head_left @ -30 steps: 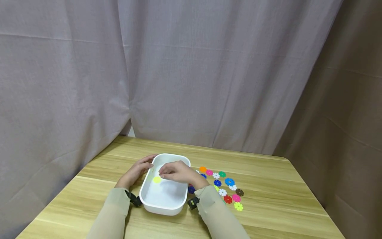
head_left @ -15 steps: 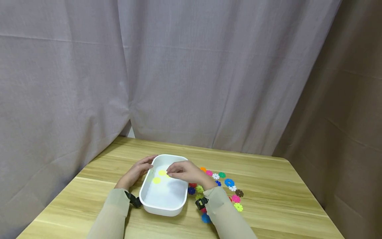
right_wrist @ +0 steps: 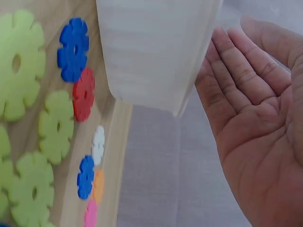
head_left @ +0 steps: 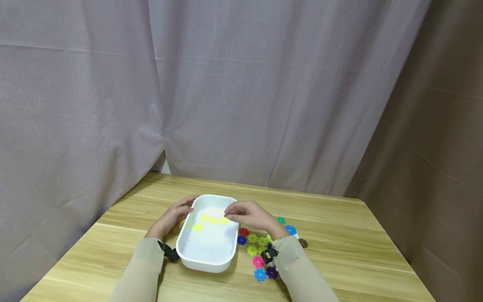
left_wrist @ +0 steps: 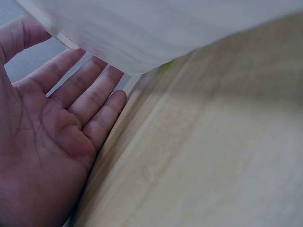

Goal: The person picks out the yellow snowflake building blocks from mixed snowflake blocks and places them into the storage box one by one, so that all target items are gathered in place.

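A white rectangular tray (head_left: 207, 265) stands on the wooden table with several yellow discs (head_left: 214, 220) lying flat inside. My left hand (head_left: 171, 218) is against its left side; in the left wrist view the fingers (left_wrist: 78, 87) reach the outer wall, fairly straight, thumb by the rim. Over the tray's right rim hangs my right hand (head_left: 253, 216), fingertips just above the rightmost yellow disc. The right wrist view shows its palm (right_wrist: 260, 132) with fingers loosely extended and a gap to the thumb; some fingertips are partly hidden behind the tray wall, and nothing held is visible.
Right of the tray, colourful notched flower-shaped discs lie on the table (head_left: 339, 251): yellow-green ones (right_wrist: 57, 127), a red one (head_left: 244, 231), blue ones (right_wrist: 73, 49), a pink one (head_left: 258, 262) and others, partly covered by my right forearm. A grey curtain (head_left: 241, 105) hangs behind.
My right hand has moved right across the tray towards its right rim, and more yellow discs show in a row behind it. The left hand and tray have stayed about where they were.
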Motion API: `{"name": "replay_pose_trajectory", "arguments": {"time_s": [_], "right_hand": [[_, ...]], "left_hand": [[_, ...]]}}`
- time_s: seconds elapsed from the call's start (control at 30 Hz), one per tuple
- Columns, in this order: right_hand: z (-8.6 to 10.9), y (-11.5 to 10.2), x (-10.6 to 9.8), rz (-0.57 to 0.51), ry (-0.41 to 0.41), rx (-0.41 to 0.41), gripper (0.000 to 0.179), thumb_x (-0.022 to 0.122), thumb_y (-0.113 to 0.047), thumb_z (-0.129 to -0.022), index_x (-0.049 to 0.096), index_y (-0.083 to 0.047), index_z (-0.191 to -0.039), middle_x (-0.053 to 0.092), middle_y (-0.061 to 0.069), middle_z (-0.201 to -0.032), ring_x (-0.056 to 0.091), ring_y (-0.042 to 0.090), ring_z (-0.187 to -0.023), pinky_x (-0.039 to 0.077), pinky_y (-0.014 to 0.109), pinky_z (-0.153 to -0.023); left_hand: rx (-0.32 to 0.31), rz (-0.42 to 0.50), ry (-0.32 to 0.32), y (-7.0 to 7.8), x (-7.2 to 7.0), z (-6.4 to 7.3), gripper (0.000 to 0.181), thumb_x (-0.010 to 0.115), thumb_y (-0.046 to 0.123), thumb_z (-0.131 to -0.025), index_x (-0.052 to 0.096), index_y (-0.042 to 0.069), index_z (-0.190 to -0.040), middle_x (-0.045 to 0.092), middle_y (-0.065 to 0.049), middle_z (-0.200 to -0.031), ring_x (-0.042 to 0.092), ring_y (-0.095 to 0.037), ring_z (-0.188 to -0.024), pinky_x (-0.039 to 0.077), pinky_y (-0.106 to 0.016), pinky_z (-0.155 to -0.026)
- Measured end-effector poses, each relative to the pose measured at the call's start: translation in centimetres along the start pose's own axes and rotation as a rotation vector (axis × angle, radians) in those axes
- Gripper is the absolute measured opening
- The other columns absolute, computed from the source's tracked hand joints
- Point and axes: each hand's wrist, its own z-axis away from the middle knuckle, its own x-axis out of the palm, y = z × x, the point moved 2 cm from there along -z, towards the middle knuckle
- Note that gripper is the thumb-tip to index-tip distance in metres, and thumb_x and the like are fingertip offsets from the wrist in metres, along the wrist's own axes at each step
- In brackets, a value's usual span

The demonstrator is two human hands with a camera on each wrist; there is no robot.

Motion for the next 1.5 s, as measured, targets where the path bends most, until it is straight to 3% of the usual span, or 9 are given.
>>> {"name": "replay_pose_trajectory", "arguments": {"time_s": [0.27,0.5,0.73,0.83,1.23,1.5], "right_hand": [[1.5,1.0,-1.4,0.014,0.045,-0.01,0.021,0.063,-0.03,-0.1,0.072,-0.019,-0.116,0.073,-0.002,-0.108,0.067,0.012,-0.098,0.056,0.031,-0.087],[3.2,2.6,-2.4,0.04,0.075,0.016,0.023,0.067,-0.026,-0.098,0.073,-0.009,-0.114,0.074,0.001,-0.103,0.067,0.015,-0.094,0.056,0.031,-0.081],[5.5,4.4,-2.0,0.019,-0.035,0.165,0.024,0.068,-0.023,-0.097,0.073,-0.006,-0.113,0.073,0.0,-0.1,0.067,0.016,-0.09,0.057,0.032,-0.077],[6.1,5.1,-1.9,0.053,-0.063,0.171,0.022,0.069,-0.019,-0.096,0.072,-0.005,-0.112,0.072,-0.001,-0.099,0.067,0.016,-0.091,0.057,0.03,-0.079],[6.2,5.7,-1.7,0.194,-0.09,0.194,0.019,0.079,-0.022,-0.088,0.071,-0.014,-0.103,0.065,-0.006,-0.093,0.06,0.014,-0.085,0.054,0.028,-0.077],[6.2,5.3,-1.4,0.201,-0.112,0.204,0.018,0.078,-0.02,-0.088,0.068,-0.011,-0.1,0.063,-0.006,-0.089,0.058,0.013,-0.081,0.053,0.028,-0.074]], "left_hand": [[-0.015,-0.005,0.004,0.1,0.1,-0.1,0.058,0.056,0.016,-0.094,0.046,0.013,-0.151,0.046,-0.011,-0.153,0.043,-0.028,-0.139,0.035,-0.038,-0.113],[-0.018,0.0,0.01,0.3,0.3,-0.1,0.057,0.056,0.015,-0.094,0.047,0.013,-0.151,0.047,-0.01,-0.153,0.044,-0.027,-0.139,0.034,-0.039,-0.114],[-0.028,-0.002,0.007,0.1,0.1,0.0,0.057,0.056,0.015,-0.095,0.047,0.013,-0.151,0.046,-0.011,-0.153,0.043,-0.028,-0.139,0.036,-0.036,-0.112],[-0.037,-0.002,0.014,0.1,0.2,0.0,0.056,0.055,0.014,-0.095,0.047,0.013,-0.151,0.046,-0.011,-0.152,0.044,-0.028,-0.139,0.035,-0.038,-0.113],[-0.019,-0.009,0.008,0.6,0.3,0.1,0.062,0.055,0.013,-0.092,0.045,0.017,-0.153,0.042,-0.01,-0.156,0.042,-0.029,-0.14,0.028,-0.045,-0.117],[-0.019,-0.013,0.002,0.4,0.1,0.3,0.061,0.054,0.011,-0.094,0.045,0.017,-0.153,0.039,-0.009,-0.158,0.039,-0.029,-0.143,0.023,-0.047,-0.119]]}}
